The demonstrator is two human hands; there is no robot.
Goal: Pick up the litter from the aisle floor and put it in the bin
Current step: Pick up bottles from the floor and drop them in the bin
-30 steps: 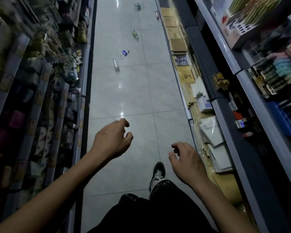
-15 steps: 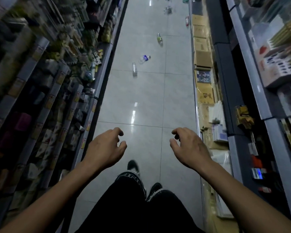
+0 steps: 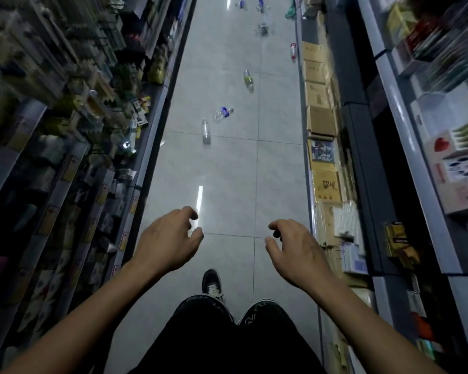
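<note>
Several plastic bottles lie scattered along the grey tiled aisle floor ahead. Nearest is a clear bottle [image 3: 206, 132], then a crushed bottle with a blue label [image 3: 223, 113], a yellow-green bottle [image 3: 248, 79] and a red-labelled bottle [image 3: 293, 50] by the right shelf. More litter [image 3: 262, 28] lies further up. My left hand [image 3: 166, 241] and my right hand [image 3: 295, 249] hang in front of me with fingers curled apart, holding nothing, well short of the bottles. No bin is in view.
Stocked shelves [image 3: 73, 147] line the left side of the aisle. Cardboard boxes [image 3: 320, 121] stand along the base of the right shelving. My black shoe [image 3: 211, 283] and dark trousers are below the hands. A green bag [image 3: 290, 10] lies far up on the right.
The view has moved forward along the aisle, so the bottles sit closer. My right hand has come up level with the left, and my feet have swapped in stepping.
</note>
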